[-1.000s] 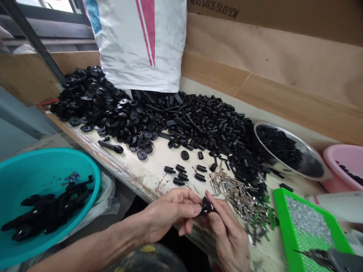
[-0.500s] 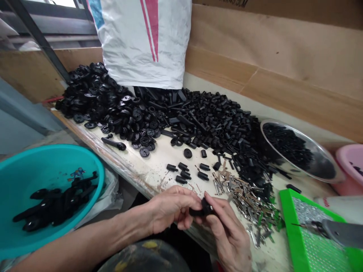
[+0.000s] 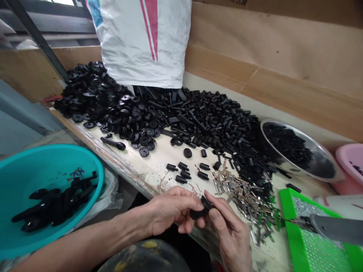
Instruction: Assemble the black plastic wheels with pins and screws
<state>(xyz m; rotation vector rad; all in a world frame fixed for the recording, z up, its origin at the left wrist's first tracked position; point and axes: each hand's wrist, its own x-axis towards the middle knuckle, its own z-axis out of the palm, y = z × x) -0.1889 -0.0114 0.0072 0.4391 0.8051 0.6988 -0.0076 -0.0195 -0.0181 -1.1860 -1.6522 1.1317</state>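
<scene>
Head view: a teal basin (image 3: 34,168) is holding black parts (image 3: 53,209); by the bench (image 3: 154,160), the left hand (image 3: 171,207) is pinching a small black plastic part (image 3: 197,214), its shape mostly hidden; the right hand (image 3: 231,230) is gripping its other side. Bracing it from both sides is probably helping control.

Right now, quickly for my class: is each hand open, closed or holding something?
Left hand: closed, pinching a small black part.
Right hand: closed on the same part.
</scene>
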